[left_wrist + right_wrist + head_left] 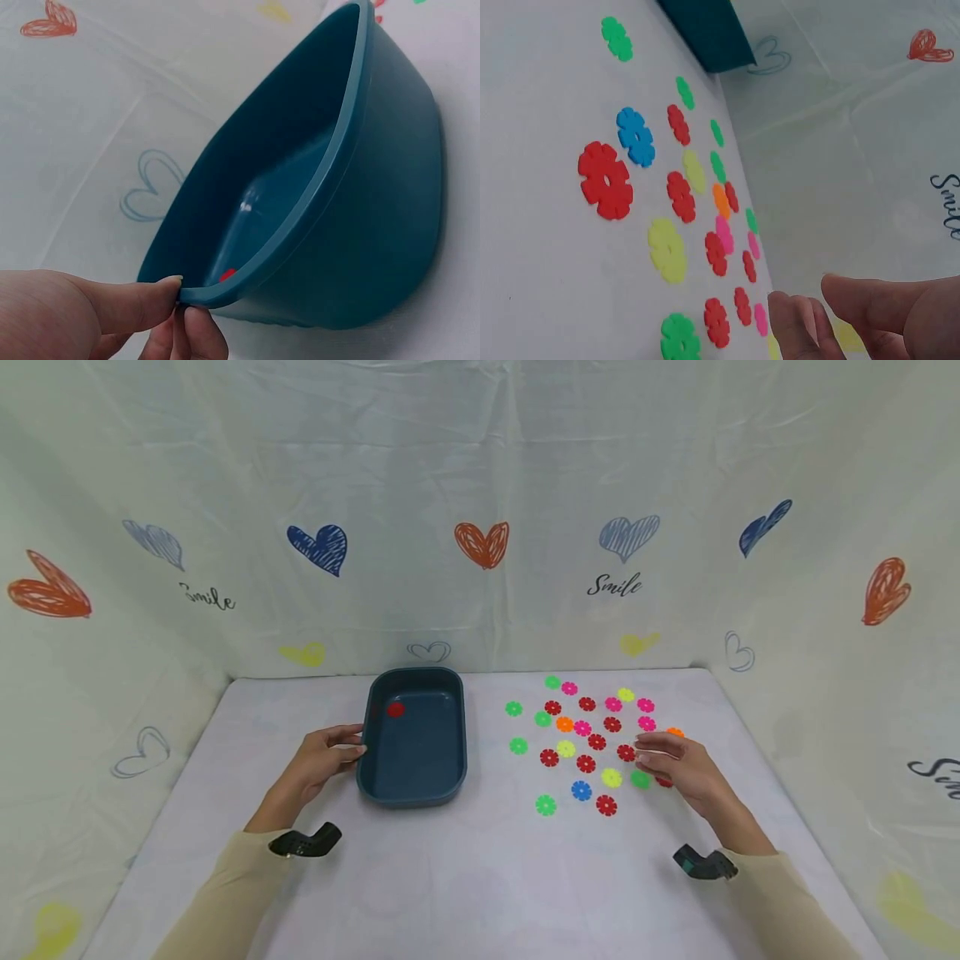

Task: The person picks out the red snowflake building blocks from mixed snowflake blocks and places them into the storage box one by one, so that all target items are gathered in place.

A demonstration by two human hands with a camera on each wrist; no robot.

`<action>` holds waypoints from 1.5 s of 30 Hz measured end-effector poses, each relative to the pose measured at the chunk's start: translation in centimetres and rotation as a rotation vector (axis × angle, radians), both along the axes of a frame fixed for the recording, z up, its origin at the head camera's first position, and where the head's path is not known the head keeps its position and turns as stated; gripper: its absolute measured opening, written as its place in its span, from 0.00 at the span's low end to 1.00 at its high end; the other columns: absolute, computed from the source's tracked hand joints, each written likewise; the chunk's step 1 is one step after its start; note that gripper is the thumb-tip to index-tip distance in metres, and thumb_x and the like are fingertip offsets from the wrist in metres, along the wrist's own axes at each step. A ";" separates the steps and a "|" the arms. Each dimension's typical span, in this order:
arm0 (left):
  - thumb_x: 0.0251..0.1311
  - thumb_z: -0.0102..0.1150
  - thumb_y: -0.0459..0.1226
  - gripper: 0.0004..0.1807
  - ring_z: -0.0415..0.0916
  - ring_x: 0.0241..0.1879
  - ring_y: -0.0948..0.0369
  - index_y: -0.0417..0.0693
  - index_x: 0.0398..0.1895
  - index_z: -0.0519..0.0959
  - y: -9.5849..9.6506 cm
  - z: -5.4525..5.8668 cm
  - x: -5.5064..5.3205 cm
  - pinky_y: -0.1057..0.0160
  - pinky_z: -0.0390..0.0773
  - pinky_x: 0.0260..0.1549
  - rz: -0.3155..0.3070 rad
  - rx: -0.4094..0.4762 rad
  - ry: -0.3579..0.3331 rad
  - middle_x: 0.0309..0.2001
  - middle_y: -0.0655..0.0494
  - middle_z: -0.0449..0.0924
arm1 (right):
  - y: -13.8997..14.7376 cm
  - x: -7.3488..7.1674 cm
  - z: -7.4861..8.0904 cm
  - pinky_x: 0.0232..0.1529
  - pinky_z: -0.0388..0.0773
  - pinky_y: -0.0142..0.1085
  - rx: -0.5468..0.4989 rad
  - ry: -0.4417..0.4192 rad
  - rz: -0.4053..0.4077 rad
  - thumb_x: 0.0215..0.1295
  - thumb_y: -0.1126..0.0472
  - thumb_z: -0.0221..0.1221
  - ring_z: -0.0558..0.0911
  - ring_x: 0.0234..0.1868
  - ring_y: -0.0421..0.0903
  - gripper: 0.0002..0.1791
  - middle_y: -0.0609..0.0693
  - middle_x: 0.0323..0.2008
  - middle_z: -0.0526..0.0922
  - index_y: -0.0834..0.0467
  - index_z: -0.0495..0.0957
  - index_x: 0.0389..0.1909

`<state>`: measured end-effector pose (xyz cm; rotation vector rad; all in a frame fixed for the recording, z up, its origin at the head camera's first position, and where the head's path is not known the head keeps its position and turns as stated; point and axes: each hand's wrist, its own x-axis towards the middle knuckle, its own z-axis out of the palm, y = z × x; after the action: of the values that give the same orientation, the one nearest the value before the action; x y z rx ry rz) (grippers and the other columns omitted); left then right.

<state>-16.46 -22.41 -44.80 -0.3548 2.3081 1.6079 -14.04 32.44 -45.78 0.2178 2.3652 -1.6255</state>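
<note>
A dark teal plastic tub (420, 760) stands left of centre on the white table. Inside it, toward its far left, lies a red flower-shaped disc (395, 710). My left hand (322, 764) pinches the tub's left rim, thumb over the edge and fingers beneath it, as the left wrist view shows. Over the right side of the scattered discs hovers my right hand (686, 770), its fingers loosely bent. In the right wrist view a gap shows between thumb and fingertips, with nothing in it. Near that hand lie a red disc (626, 752) and a green disc (640, 779).
Several notched discs in red, pink, green, yellow and orange spread over the table's right half. A blue disc (581, 791) and a green disc (546, 805) lie toward the front. A white curtain (480, 468) printed with hearts hangs behind and at both sides.
</note>
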 end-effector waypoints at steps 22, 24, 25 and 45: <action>0.73 0.59 0.27 0.31 0.80 0.42 0.63 0.30 0.77 0.65 0.1 0.0 0.0 0.70 0.83 0.40 0.003 -0.001 0.011 0.65 0.31 0.72 | 5.6 2.1 -1.5 0.48 0.84 0.27 0.052 -0.091 -0.112 0.79 0.62 0.61 0.83 0.41 0.26 0.33 0.67 0.66 0.77 0.73 0.62 0.75; 0.74 0.59 0.27 0.31 0.80 0.42 0.63 0.31 0.77 0.65 0.1 0.0 0.0 0.70 0.83 0.40 0.003 -0.002 0.008 0.65 0.31 0.72 | 6.0 2.1 -1.6 0.47 0.84 0.26 0.064 -0.098 -0.117 0.78 0.61 0.61 0.82 0.41 0.26 0.33 0.65 0.65 0.79 0.72 0.62 0.76; 0.74 0.58 0.27 0.31 0.80 0.42 0.63 0.31 0.77 0.65 0.1 0.0 0.0 0.70 0.83 0.40 0.002 -0.002 0.007 0.65 0.31 0.72 | 6.1 2.1 -1.6 0.46 0.83 0.26 0.068 -0.100 -0.116 0.78 0.61 0.61 0.82 0.41 0.25 0.33 0.64 0.64 0.80 0.72 0.63 0.75; 0.74 0.58 0.27 0.30 0.79 0.42 0.63 0.32 0.77 0.66 0.1 0.0 0.1 0.71 0.82 0.40 0.007 0.001 0.008 0.64 0.33 0.72 | 5.8 1.9 -2.9 0.43 0.81 0.22 0.136 -0.043 -0.112 0.74 0.63 0.65 0.81 0.38 0.26 0.31 0.58 0.54 0.86 0.75 0.68 0.70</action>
<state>-16.36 -22.33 -44.76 -0.3571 2.3139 1.6167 -12.14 38.28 -48.70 0.4144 2.4730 -1.4921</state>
